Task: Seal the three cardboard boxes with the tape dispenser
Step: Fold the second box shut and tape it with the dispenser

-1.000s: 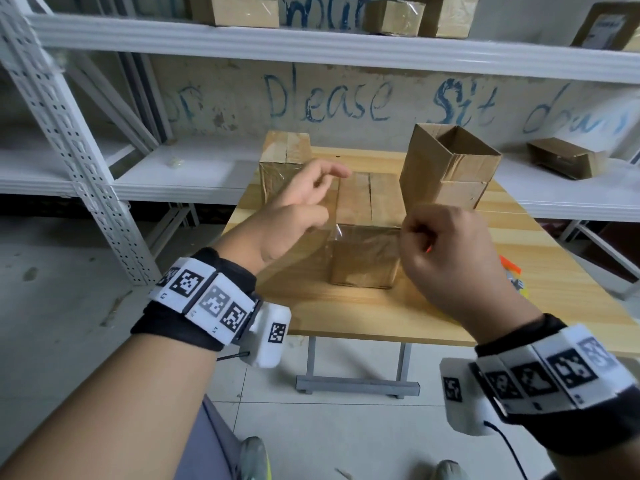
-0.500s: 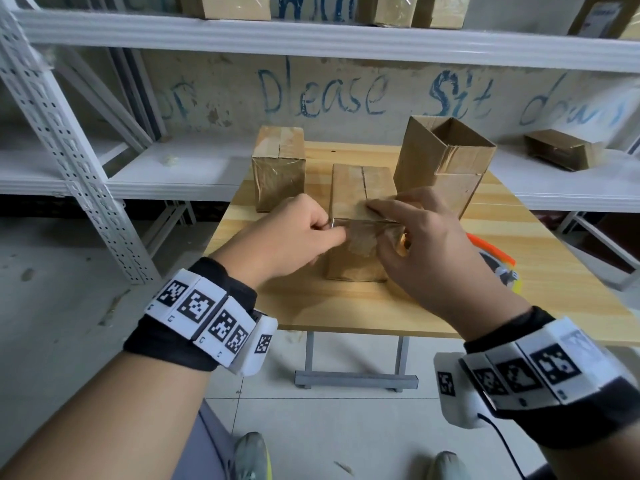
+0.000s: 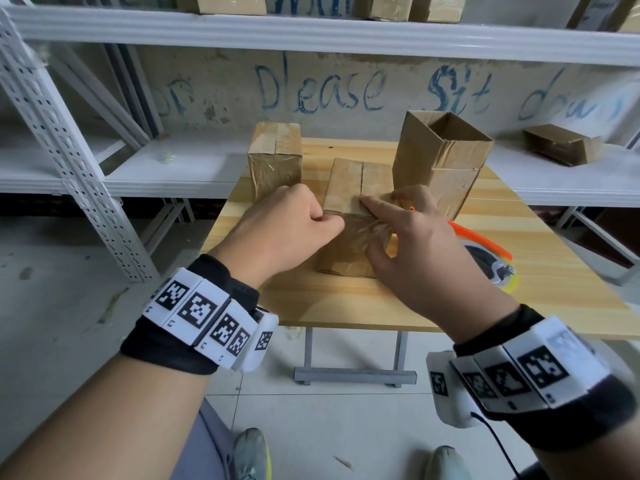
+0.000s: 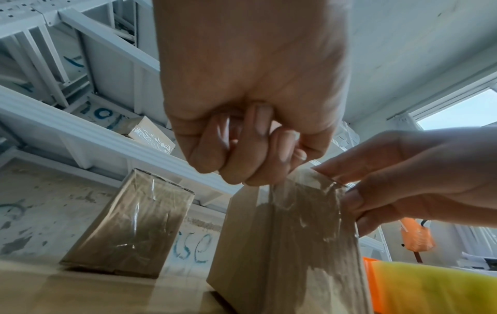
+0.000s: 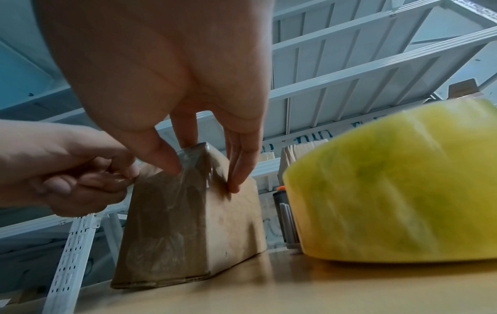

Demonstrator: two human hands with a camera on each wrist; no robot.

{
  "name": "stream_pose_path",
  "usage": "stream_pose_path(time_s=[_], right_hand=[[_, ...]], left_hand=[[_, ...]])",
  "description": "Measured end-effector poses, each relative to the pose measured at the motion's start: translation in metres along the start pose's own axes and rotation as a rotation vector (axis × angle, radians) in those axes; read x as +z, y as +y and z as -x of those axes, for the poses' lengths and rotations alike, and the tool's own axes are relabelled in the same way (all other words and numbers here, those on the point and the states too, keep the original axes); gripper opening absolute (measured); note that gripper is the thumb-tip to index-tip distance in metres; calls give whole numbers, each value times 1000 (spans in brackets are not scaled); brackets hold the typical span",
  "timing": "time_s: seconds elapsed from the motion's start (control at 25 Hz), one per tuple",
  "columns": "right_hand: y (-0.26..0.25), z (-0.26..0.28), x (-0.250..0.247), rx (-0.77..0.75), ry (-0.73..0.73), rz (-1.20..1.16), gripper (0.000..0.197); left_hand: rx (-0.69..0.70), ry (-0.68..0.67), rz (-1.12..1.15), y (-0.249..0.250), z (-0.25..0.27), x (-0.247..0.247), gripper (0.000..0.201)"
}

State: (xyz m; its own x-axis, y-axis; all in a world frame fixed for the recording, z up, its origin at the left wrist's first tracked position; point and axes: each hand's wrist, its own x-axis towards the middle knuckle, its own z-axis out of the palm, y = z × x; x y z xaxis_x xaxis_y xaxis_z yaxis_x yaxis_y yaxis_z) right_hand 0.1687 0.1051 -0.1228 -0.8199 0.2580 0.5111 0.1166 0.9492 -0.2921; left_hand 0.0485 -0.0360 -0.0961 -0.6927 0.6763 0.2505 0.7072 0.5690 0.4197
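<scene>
Three cardboard boxes stand on the wooden table [image 3: 346, 306]. The left box [image 3: 275, 161] is closed and wrapped in clear tape. The right box [image 3: 443, 157] stands with its top open. Clear tape [image 3: 360, 233] runs over the front top edge of the closed middle box [image 3: 356, 188]. My left hand [image 3: 325, 220] is curled into a fist and presses on that edge from the left [image 4: 250, 161]. My right hand [image 3: 377, 216] presses the tape down, forefinger on top and thumb on the front face [image 5: 204, 170]. The orange tape dispenser [image 3: 491, 265] with its yellow roll [image 5: 398, 191] lies to the right, untouched.
White metal shelving [image 3: 311, 32] runs behind and above the table and carries more cardboard boxes. Another box [image 3: 561, 143] lies on the lower shelf at right. Grey floor and my shoes [image 3: 252, 455] show below the table's near edge.
A second ago both hands hovered above the table, the left one spread. They came down onto the middle box's front top edge and stay there; the left fingers have curled.
</scene>
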Motion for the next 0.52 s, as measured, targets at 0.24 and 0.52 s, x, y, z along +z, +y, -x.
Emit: stream_pose_path(time_s=[0.24,0.52], right_hand=[[-3,1,-1,35,-23,-9,53],[-3,2,-1,29,-32,0,53]], left_hand=[[43,39,-84,1,1,-1,51],[73,-116,143,-9,-1,0,51]])
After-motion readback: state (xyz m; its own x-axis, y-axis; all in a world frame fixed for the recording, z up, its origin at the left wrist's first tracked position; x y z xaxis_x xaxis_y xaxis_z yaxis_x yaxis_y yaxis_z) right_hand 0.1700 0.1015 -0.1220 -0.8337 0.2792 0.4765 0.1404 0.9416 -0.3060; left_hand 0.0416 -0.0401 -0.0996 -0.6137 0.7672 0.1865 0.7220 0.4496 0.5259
